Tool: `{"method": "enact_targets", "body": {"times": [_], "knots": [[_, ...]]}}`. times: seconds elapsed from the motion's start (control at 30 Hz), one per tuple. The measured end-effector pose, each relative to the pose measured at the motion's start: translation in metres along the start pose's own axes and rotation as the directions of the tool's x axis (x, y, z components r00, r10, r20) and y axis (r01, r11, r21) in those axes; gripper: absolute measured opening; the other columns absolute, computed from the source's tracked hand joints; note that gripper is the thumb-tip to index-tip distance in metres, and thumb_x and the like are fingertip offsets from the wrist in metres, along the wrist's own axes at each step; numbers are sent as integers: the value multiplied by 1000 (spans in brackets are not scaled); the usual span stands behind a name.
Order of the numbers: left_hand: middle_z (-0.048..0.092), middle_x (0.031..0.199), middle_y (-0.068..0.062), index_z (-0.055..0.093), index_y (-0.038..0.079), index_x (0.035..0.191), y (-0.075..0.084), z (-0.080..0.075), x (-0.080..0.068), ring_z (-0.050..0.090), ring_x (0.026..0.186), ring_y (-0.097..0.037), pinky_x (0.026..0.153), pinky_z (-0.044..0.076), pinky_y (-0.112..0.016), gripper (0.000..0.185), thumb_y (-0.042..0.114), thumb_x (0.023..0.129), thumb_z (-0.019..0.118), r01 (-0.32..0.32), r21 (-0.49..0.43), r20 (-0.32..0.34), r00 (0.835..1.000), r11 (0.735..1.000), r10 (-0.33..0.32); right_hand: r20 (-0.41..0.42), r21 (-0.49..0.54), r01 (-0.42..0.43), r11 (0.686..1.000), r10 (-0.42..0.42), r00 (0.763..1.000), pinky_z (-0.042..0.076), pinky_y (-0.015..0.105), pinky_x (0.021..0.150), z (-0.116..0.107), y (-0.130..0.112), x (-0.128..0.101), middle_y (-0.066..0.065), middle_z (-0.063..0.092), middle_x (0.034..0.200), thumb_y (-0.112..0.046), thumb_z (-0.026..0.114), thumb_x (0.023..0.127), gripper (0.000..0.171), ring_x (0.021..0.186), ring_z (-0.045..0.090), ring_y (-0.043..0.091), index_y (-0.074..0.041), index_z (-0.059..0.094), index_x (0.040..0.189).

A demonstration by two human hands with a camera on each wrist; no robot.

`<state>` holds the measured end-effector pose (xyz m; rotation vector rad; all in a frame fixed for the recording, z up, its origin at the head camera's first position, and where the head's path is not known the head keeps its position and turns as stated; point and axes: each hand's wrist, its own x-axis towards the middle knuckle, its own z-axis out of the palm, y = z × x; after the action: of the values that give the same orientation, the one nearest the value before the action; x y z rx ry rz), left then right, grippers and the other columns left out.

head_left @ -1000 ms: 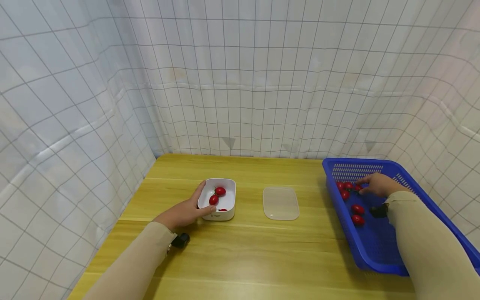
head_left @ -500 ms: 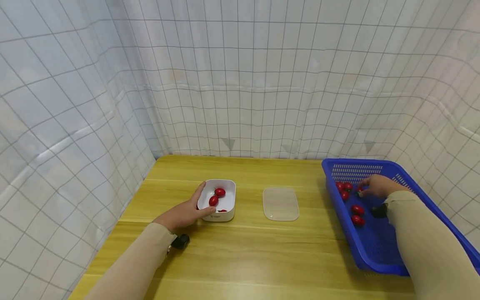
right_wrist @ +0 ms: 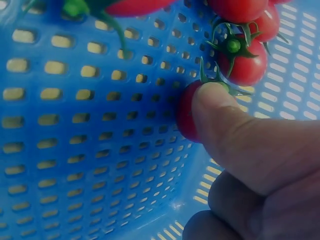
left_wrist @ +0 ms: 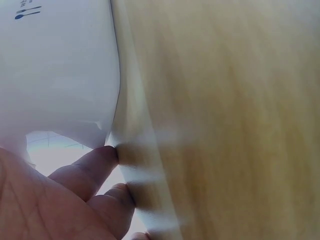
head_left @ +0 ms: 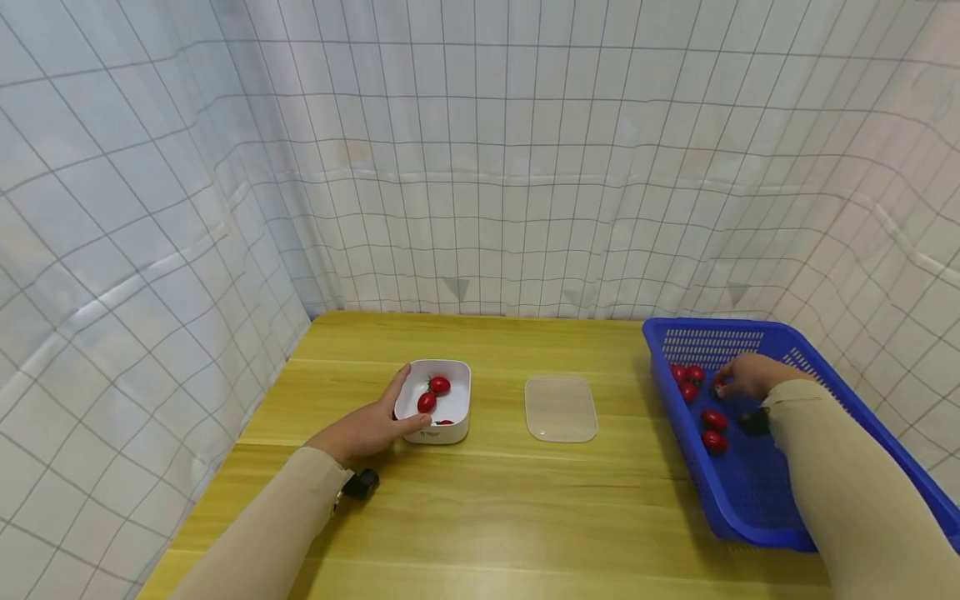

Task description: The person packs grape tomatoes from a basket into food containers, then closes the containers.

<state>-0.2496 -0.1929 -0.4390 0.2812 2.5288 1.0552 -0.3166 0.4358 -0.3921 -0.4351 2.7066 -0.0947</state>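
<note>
Head view: left hand [head_left: 367, 431] cups white tub [head_left: 437, 400] at centre-left of worktop [head_left: 495, 500], right hand [head_left: 750, 375] in blue basket [head_left: 750, 492] at right; right wrist view: thumb [right_wrist: 235, 125] pinches a cherry tomato [right_wrist: 186, 112] (small, light, slick, bruisable, so take it round its middle).

Right hand [head_left: 750, 375] curled fingers onto tomato [right_wrist: 187, 112], now pinching it.

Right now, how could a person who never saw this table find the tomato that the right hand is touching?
Look at the blue perforated plastic basket on the right side of the yellow wooden table. Small red cherry tomatoes lie near its far end. The one meant sits under the fingertips of the right hand; the loose tomatoes nearer the person are untouched.
</note>
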Motion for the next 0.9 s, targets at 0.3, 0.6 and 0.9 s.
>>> {"method": "enact_targets", "body": {"times": [0.3, 0.6, 0.9], "knots": [[21, 173, -25, -11, 25, 170, 0, 0, 0, 44, 147, -46, 122, 35, -62, 111, 62, 98, 65, -2, 5, -3, 1000, 1000, 2, -20, 9, -5, 1000, 5, 1000, 54, 63, 95, 4, -1, 1, 30, 74, 111, -19, 72, 96, 40, 106, 70, 50, 11, 71, 121], [21, 173, -25, -11, 25, 170, 0, 1, 0, 42, 148, -47, 122, 34, -63, 111, 62, 98, 64, 1, 13, -4, 1000, 1000, -1, -6, 45, -42, 998, 42, 999, 49, 68, 101, 6, 2, 1, 33, 71, 120, -20, 70, 97, 44, 116, 65, 56, 10, 68, 128], [20, 173, -25, -11, 25, 170, 0, 1, 0, 41, 149, -48, 122, 34, -64, 110, 62, 98, 64, -6, 14, -5, 1000, 1000, 6, 2, 87, -70, 994, 70, 998, 46, 70, 104, 5, 0, -1, 36, 69, 124, -21, 71, 97, 46, 121, 61, 58, 10, 67, 131]]}}
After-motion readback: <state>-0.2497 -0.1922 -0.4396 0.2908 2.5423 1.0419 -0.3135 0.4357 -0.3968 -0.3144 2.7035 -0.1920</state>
